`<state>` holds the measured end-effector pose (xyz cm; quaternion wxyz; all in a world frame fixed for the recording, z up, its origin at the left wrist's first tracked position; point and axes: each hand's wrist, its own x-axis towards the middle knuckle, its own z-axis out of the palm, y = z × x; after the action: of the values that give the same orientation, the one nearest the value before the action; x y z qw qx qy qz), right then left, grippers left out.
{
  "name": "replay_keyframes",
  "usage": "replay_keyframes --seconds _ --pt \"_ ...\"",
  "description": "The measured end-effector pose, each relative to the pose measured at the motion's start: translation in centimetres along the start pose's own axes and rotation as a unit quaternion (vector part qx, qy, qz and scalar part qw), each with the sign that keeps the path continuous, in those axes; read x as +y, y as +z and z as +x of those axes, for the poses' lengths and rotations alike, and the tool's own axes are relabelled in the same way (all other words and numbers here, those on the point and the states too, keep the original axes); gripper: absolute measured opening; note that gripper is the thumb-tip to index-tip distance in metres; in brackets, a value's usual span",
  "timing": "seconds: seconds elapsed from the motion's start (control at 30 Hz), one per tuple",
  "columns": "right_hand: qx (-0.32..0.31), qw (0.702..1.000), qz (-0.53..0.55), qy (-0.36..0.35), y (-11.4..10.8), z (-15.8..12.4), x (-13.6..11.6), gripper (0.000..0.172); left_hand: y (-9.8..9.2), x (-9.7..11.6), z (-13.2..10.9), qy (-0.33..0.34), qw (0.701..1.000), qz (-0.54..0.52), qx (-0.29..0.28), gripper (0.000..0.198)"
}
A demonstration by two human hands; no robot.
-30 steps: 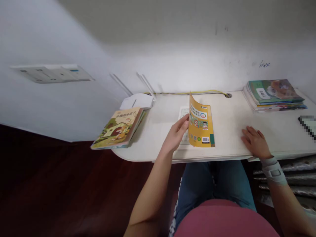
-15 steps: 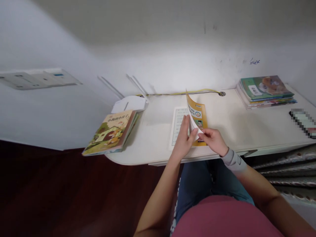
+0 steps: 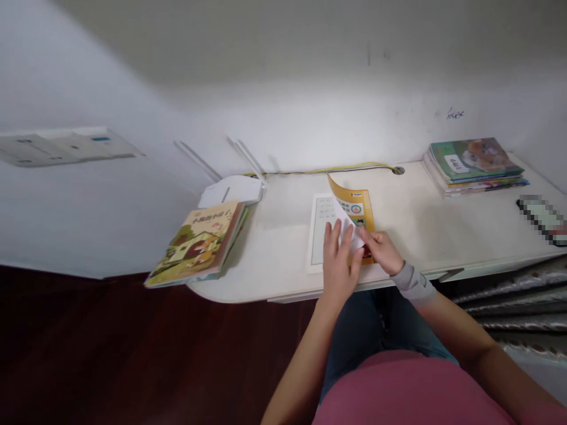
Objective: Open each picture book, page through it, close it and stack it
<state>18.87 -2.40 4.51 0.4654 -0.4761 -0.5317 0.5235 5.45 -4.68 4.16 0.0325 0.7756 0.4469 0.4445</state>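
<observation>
Yellow-backed, the book (image 3: pixel 367 208) looks light and floppy, best held by its edges; the right grip (image 3: pixel 385 252) pinches it; the left grip (image 3: pixel 340 267) lies spread over it.

1. Booklet (image 3: pixel 357 195): paper throughout; orange cover smooth, flexible, with low sheen; inner pages white, matt, printed.
2. Table (image 3: pixel 279 248): pale, smooth, satin-looking top; core material cannot be determined.
3. Left-hand books (image 3: pixel 190 245): printed paper covers, smooth, slight sheen.
4. Right-hand book stack (image 3: pixel 476 159): paper; top cover smooth, faintly glossy.
5. Router (image 3: pixel 233 192): white plastic, smooth, matt to satin.
6. Socket plate (image 3: pixel 66 147): pale plastic, smooth.
7. Wall (image 3: pixel 319 130): painted-looking, matt, scuffed, pen-marked.
8. Floor (image 3: pixel 133 348): dark red-brown, wood-look, dull sheen.
9. Jeans (image 3: pixel 365 321): denim cloth, matt.
10. Pink top (image 3: pixel 398 389): cloth, matt.
</observation>
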Motion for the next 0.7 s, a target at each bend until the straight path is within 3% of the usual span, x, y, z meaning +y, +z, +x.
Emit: replay_keyframes --seconds 0.07,0.13,0.2,0.3,0.33,0.4,0.5,0.7 --pt "0.040 0.995 -0.090 -0.033 -2.5 -0.8 -0.1 0.062 1.7 0.5 0.2 0.006 0.996 0.030 -0.088 0.053" --pt "0.083 0.966 -0.229 -0.082 -5.4 -2.0 0.3 0.066 3.2 1.4 0.7 0.013 0.982 0.074 -0.176 0.056" --pt "0.117 0.901 -0.397 -0.133 -8.2 -3.7 1.1 0.063 4.5 2.6 1.2 0.030 0.964 0.119 -0.237 0.058" --pt "0.116 0.761 -0.625 -0.125 -11.5 -6.7 2.8 0.052 6.0 4.1 1.9 0.070 0.944 0.154 -0.283 0.058" --pt "0.104 0.728 -0.668 -0.113 -12.2 -7.7 3.4 0.052 6.4 4.5 2.1 0.083 0.939 0.156 -0.294 0.059" --pt "0.085 0.689 -0.713 -0.097 -13.2 -9.1 4.2 0.055 7.3 5.1 2.2 0.101 0.931 0.155 -0.314 0.061" --pt "0.070 0.676 -0.727 -0.098 -14.0 -10.0 4.8 0.058 8.5 5.7 2.2 0.116 0.922 0.154 -0.337 0.063" --pt "0.049 0.693 -0.711 -0.109 -15.0 -9.6 4.8 0.063 10.2 5.8 1.7 0.113 0.910 0.158 -0.365 0.065"
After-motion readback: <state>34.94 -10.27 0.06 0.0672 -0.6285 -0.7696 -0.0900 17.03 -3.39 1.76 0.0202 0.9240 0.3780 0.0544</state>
